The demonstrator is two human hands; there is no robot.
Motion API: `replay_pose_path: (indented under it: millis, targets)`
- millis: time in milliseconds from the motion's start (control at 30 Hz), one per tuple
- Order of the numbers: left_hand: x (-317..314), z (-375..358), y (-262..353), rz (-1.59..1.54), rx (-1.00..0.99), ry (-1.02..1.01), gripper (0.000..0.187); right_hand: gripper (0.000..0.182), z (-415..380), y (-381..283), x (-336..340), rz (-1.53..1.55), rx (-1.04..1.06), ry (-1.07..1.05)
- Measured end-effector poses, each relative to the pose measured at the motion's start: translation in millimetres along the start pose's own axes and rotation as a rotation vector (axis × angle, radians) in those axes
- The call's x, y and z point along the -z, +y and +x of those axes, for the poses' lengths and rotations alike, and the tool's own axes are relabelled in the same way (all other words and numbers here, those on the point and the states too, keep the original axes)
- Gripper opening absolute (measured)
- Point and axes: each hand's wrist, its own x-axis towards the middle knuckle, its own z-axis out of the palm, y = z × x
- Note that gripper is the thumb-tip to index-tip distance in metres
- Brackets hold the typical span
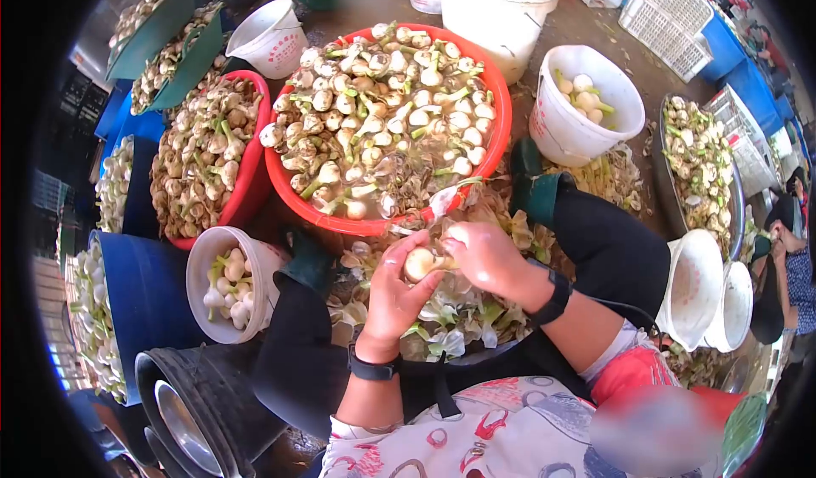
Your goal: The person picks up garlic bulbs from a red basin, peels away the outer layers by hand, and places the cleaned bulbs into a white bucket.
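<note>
My left hand [395, 287] is closed around a pale garlic bulb [419, 264], its stem pointing to the right. Close beside that stem, my right hand [484, 257] has its fingers pinched together; what they grip is hidden. Both hands are in front of a large red basin [384, 226], which holds water and many garlic bulbs with short green stems. Just beyond my fingers, a pinkish-white piece of skin [444, 200] hangs at the basin's near rim. Loose peeled skins [455, 329] are heaped under my hands, between my knees.
A white bucket [552, 113] at right and a smaller white tub [200, 278] at left hold peeled bulbs. Another red basin [262, 130] of bulbs stands left, near a blue barrel [157, 299]. Black buckets [208, 401] lie lower left. White crates [667, 19] stand far right, and another person's arm [786, 265] shows at the right edge.
</note>
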Motion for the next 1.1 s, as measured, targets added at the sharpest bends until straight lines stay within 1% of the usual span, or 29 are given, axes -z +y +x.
replay_pose_path:
  millis: [33, 67, 133, 167, 200, 267, 300, 333, 400, 467, 500, 533, 600, 633, 667, 700, 733, 767, 833, 867, 933, 967, 1000, 1067, 1100]
  targets:
    - [-0.5, -0.2, -0.7, -0.021, -0.048, -0.026, 0.046, 0.012, 3.3, 4.9, 2.4, 0.049, -0.136, -0.131]
    - [0.1, 0.4, 1.2, -0.022, -0.046, -0.03, 0.046, 0.012, 5.4, 5.0, 7.5, 0.05, -0.14, -0.128]
    - [4.1, 1.3, 7.3, -0.603, -0.044, -0.078, 0.047, 0.017, 7.5, -0.2, 18.3, 0.801, -0.468, -0.353]
    - [6.2, 3.6, 7.5, -0.744, -0.093, -0.058, 0.049, 0.018, 7.7, -1.2, 20.8, 0.933, -0.448, -0.3]
    - [6.0, 4.7, 11.3, -0.726, -0.084, 0.012, 0.049, 0.018, 8.7, 1.8, 20.5, 0.939, -0.445, -0.302]
    - [6.7, 6.8, 9.0, -0.677, -0.025, 0.052, 0.049, 0.023, 14.2, 6.3, 23.2, 1.368, -0.486, -0.18]
    - [9.0, 7.8, 5.1, -0.675, -0.026, 0.056, 0.049, 0.025, 15.6, 5.6, 33.1, 1.542, -0.496, -0.258]
    - [11.9, 7.9, -0.4, -0.674, -0.026, 0.043, 0.049, 0.022, 15.8, 3.3, 40.0, 1.626, -0.417, -0.256]
    - [13.6, 7.8, -6.4, -0.669, -0.019, 0.028, 0.05, 0.022, 21.4, -5.2, 46.1, 0.915, -0.382, -0.133]
    - [11.1, 10.4, -7.8, -0.656, -0.014, 0.051, 0.049, 0.023, 19.8, 22.1, 20.1, 0.503, -0.263, -0.14]
    - [12.2, 12.4, -9.7, -0.655, -0.016, 0.046, 0.049, 0.023, 15.0, 19.9, 9.9, 0.425, -0.185, -0.065]
    - [14.4, 14.0, -12.2, -0.643, -0.001, 0.056, 0.051, 0.023, 13.3, 19.3, 12.2, 0.423, -0.181, -0.064]
    - [14.9, 12.9, -14.0, -0.633, 0.02, 0.076, 0.052, 0.022, 10.0, -2.5, 25.9, 0.727, -0.327, -0.385]
    - [13.9, 11.6, -12.4, -0.619, 0.041, 0.063, 0.055, 0.022, 7.5, 5.4, 17.0, 0.648, -0.3, -0.398]
    - [13.1, 10.9, -11.1, -0.603, 0.06, 0.045, 0.058, 0.022, 6.8, 4.2, 17.7, 0.652, -0.302, -0.395]
    - [14.5, 10.4, -15.8, -0.571, 0.068, 0.035, 0.063, 0.021, 8.5, 2.1, 21.4, 0.532, -0.275, -0.415]
    - [15.7, 9.6, -15.8, -0.571, 0.065, 0.031, 0.063, 0.02, 9.9, 0.5, 24.3, 0.41, -0.246, -0.435]
    - [17.1, 9.1, -15.6, -0.604, 0.096, -0.058, 0.062, 0.02, 11.7, 5.2, 20.4, 0.407, -0.244, -0.432]
    - [18.0, 7.6, -9.8, -0.665, 0.17, -0.244, 0.062, 0.023, 15.3, 18.7, 5.6, 0.577, -0.197, 0.002]
    - [14.0, 6.0, -5.3, -0.664, 0.172, -0.248, 0.062, 0.025, 21.9, 13.3, 9.7, 0.665, -0.289, 0.101]
    - [3.8, 3.3, 2.7, -0.768, 0.078, -0.163, 0.06, 0.025, 34.0, 35.3, 9.3, 0.66, -0.375, 0.297]
    - [6.1, 4.6, 7.0, -0.836, 0.064, -0.169, 0.058, 0.028, 40.3, 34.1, 19.9, 0.745, -0.49, 0.214]
    - [6.6, 6.6, 7.0, -0.831, 0.057, -0.172, 0.058, 0.028, 37.9, 27.5, 21.7, 0.747, -0.481, 0.216]
    - [5.2, 9.7, -0.5, -0.666, -0.093, -0.01, 0.057, 0.031, 22.8, -2.7, 24.1, 0.551, -0.734, -0.454]
    - [3.9, 9.6, -7.2, -0.573, -0.081, 0.084, 0.055, 0.033, 17.1, -13.6, 17.8, 0.506, -0.582, -0.539]
